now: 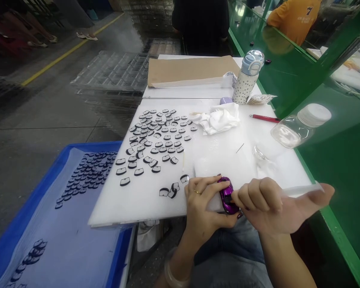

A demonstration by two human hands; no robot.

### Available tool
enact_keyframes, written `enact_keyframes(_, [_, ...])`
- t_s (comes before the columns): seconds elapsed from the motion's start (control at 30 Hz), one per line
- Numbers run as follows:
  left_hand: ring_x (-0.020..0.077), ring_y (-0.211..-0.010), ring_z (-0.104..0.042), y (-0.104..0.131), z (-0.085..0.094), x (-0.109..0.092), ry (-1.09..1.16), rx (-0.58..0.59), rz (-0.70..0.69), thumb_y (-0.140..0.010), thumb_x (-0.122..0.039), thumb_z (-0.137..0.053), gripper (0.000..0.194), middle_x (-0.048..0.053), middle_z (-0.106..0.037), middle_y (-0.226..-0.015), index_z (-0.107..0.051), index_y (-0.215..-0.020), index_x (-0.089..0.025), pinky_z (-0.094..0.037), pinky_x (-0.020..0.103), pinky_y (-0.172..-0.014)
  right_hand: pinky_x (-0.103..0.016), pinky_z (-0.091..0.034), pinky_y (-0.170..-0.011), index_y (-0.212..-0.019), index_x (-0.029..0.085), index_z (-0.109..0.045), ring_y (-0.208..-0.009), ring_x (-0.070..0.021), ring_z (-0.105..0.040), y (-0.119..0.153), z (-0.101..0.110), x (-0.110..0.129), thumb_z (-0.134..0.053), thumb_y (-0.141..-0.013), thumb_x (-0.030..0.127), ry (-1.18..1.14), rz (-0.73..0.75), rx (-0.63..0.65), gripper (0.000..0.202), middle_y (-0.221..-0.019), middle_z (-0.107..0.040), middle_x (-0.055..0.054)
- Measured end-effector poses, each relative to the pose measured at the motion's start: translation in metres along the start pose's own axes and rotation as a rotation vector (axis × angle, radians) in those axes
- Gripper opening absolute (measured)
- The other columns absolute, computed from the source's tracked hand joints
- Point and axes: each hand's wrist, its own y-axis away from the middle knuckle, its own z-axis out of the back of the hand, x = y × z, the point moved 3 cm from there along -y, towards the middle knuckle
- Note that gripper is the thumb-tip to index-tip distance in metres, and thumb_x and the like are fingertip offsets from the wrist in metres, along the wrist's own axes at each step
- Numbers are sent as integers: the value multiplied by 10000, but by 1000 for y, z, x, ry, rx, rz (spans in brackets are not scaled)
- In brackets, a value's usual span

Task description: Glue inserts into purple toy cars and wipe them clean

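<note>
A small purple toy car body (226,192) rests at the front edge of the white table. My left hand (202,212) holds it, with fingers over its far end and the thumb along its near end. My right hand (268,202) has its fingers curled, with the fingertips pressed on the car's dark middle part; what lies under them is hidden. A translucent strip (303,189) sits by the right thumb, which is stretched out. Left of my left hand are several small black-rimmed clear pieces (175,188).
Many like pieces (159,128) cover the table's left half; more lie in a blue tray (63,156) below. Behind are white cloth (219,119), a bottle (248,78), a red pen (264,118) and a clear jar (300,126). A green conveyor (330,124) borders the right. People are beyond.
</note>
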Motion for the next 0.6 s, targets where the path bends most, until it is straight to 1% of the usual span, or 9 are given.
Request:
enact_keyframes(0.2, [298,-1032,-562,0,0,0,-1,-3,4,-566,-331,-900,574,35,-703,-1165,-704,-1103,-289,-459,482,-914,-291,-195,-472,-506,206,-294,-413,-97,-177,1,0,0,-424,-741,887,50,0,-16,732,-402,-142,52])
enact_keyframes(0.4, [302,-1029,-564,1,-1,2,-6,-2,1,-561,-347,-903,580,37,-706,-1163,-704,-1103,-293,-461,486,-909,-302,-201,-481,-517,209,-290,-413,-107,-184,2,-1,0,-400,-744,876,77,29,-13,714,-413,-142,50])
enact_keyframes(0.6, [306,-1035,-564,1,-1,2,-19,7,-1,-560,-394,-916,598,41,-704,-1174,-703,-1110,-295,-457,485,-907,-303,-182,-483,-492,212,-277,-403,-108,-169,3,-2,-2,-452,-712,881,90,33,-67,726,-394,-137,54])
